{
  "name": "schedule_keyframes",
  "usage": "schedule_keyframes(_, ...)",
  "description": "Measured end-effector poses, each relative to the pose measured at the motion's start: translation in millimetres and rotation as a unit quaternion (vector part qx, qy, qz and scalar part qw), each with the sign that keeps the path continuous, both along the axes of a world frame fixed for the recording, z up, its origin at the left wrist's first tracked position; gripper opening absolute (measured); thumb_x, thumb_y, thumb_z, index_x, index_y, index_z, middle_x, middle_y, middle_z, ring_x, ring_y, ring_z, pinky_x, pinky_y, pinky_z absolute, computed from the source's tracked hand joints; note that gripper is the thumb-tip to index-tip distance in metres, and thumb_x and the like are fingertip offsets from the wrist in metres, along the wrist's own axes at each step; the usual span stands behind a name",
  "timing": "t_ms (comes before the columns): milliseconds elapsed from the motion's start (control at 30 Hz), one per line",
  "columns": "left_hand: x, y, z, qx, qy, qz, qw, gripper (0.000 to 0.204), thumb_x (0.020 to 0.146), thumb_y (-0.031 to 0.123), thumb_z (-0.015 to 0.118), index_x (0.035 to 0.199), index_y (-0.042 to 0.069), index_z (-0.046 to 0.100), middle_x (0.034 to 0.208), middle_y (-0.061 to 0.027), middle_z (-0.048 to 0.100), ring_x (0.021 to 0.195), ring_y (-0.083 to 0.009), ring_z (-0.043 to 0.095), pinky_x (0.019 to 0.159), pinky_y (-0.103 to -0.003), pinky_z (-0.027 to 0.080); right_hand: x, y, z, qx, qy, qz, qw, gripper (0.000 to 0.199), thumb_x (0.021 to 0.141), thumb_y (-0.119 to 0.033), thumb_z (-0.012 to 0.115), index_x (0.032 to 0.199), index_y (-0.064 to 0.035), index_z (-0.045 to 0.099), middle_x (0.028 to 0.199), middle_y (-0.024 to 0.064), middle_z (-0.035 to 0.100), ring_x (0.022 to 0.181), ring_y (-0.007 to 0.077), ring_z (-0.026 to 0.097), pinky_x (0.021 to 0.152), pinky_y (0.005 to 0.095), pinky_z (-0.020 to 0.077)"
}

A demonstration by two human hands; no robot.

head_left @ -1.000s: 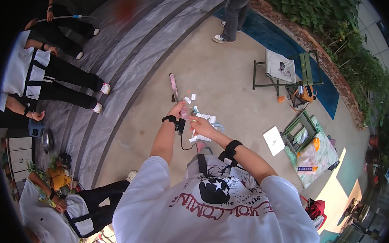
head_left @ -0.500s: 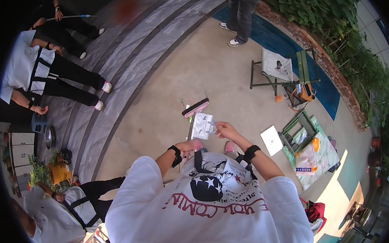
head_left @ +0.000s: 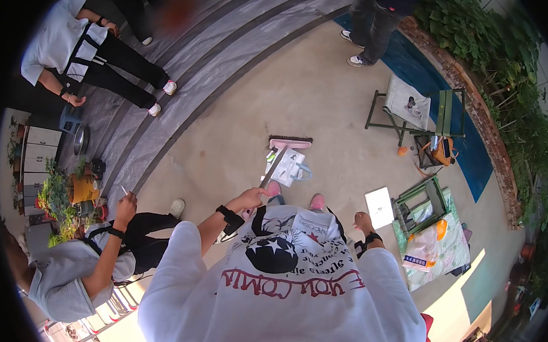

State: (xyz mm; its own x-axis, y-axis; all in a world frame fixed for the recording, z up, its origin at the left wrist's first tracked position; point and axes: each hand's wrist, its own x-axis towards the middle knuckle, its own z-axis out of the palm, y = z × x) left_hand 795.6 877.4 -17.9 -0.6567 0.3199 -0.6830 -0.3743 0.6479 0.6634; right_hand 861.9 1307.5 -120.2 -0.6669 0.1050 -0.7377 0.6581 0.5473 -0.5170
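My left hand (head_left: 246, 198) is closed around the grey handle of a broom (head_left: 290, 143). Its pink head with dark bristles rests on the floor ahead of me. Beside the handle, in front of my pink shoes, a pale bag (head_left: 291, 169) with a light blue strap is on the ground, the handle crossing over part of it. My right hand (head_left: 363, 222) is away from the bag, near my right side, open with loosely bent fingers and nothing visible in it. A white flat board or sheet (head_left: 379, 207) lies on the floor just beyond it.
Green folding stools (head_left: 422, 203) and a patterned mat (head_left: 439, 261) are at right. A folding chair (head_left: 407, 104) stands further off by a planted brick border. Curved steps (head_left: 191, 92) run along the left. One person stands by them, another sits near left, another stands ahead.
My right hand has let go of the bag's strap and drawn back to the right. The broom head has turned to lie crosswise, and my left hand has moved slightly left.
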Motion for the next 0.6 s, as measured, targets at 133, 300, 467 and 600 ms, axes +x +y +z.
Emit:
schedule_keyframes(133,16.6,17.7,24.8,-0.05,0.115,-0.096,0.987,0.041,0.061,-0.001,0.052,0.1,0.011,0.051,0.062,-0.0034,0.045,0.049,-0.0148,0.043,0.051,-0.026,0.037,50.5,26.2,-23.9,-0.027,-0.118,-0.075,0.99,0.033,0.076,-0.025,0.032,0.099,-0.0065,0.048,0.068,0.011,0.058,0.046,0.0185,0.054,0.04,0.0286,0.0426)
schedule_keyframes(300,0.1,59.6,27.0,-0.036,0.187,-0.1,0.977,0.048,0.061,0.004,0.051,0.108,0.014,0.045,0.082,-0.0125,0.054,0.064,-0.0218,0.054,0.056,-0.029,0.043,48.1,29.6,-23.1,-0.05,-0.139,-0.031,0.989,0.033,0.077,-0.022,0.033,0.104,-0.0078,0.045,0.07,0.011,0.058,0.048,0.0177,0.055,0.042,0.0277,0.0437)
schedule_keyframes(467,-23.5,90.3,9.0,-0.172,-0.048,-0.094,0.979,0.05,0.07,0.011,0.046,0.117,0.016,0.031,0.067,-0.009,0.047,0.047,-0.0178,0.047,0.036,-0.03,0.038,-10.7,-7.4,-8.0,-0.098,0.031,-0.03,0.994,0.025,0.078,-0.022,0.041,0.089,-0.0039,0.054,0.066,0.0087,0.057,0.049,0.0137,0.054,0.042,0.0236,0.0436)
schedule_keyframes(600,-24.8,99.9,-6.7,-0.2,-0.076,-0.099,0.972,0.046,0.073,0.015,0.043,0.117,0.017,0.031,0.069,-0.0089,0.048,0.046,-0.0156,0.045,0.035,-0.028,0.037,-83.4,-29.7,173.5,-0.339,0.307,-0.054,0.888,0.019,0.081,-0.012,0.038,0.075,0.0009,0.051,0.066,0.0063,0.054,0.062,0.0119,0.052,0.062,0.0232,0.042)
